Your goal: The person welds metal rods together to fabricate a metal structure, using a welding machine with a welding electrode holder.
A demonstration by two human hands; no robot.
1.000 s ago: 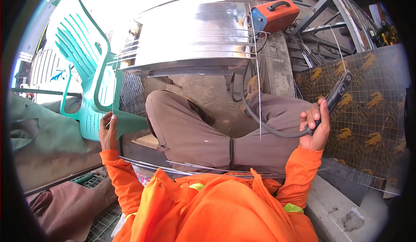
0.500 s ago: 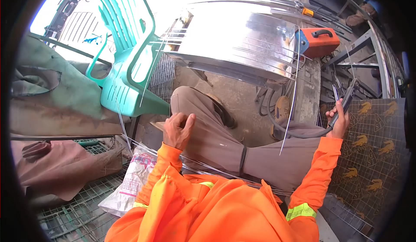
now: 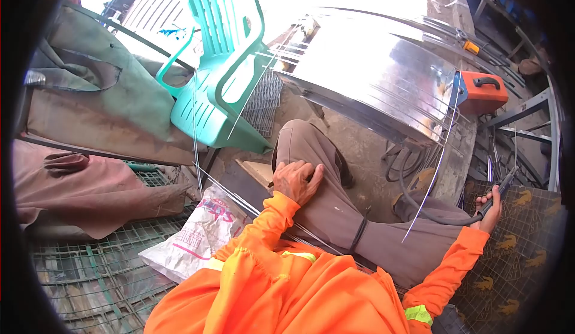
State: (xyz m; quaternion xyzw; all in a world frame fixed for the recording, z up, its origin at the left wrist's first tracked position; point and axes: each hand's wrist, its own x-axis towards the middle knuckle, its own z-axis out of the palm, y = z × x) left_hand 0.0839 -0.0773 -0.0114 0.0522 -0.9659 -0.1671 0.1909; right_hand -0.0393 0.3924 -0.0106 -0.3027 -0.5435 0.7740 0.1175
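Observation:
My left hand (image 3: 297, 182) rests on my left thigh near the knee, its fingers loosely spread over the brown trousers (image 3: 308, 145) and nothing in it. Out to the right, my right hand (image 3: 490, 209) is closed around a welding electrode holder (image 3: 508, 180). A thin rod stands up from the holder's tip, and its black cable (image 3: 440, 217) loops back across my right leg. In front of me is a shiny metal box-like bench (image 3: 413, 58). Several thin metal rods (image 3: 434, 181) stick out over its edges.
A green plastic chair (image 3: 206, 109) stands ahead on the left. An orange welding machine (image 3: 483, 94) sits beyond the bench's right end. A white printed sack (image 3: 200, 229) and green wire mesh (image 3: 78, 274) lie at my left. A dark patterned board (image 3: 509, 262) is at my right.
My view has turned left, so the chair, bench and welding machine appear farther right. My left hand still rests on my leg, and my right hand keeps hold of the electrode holder.

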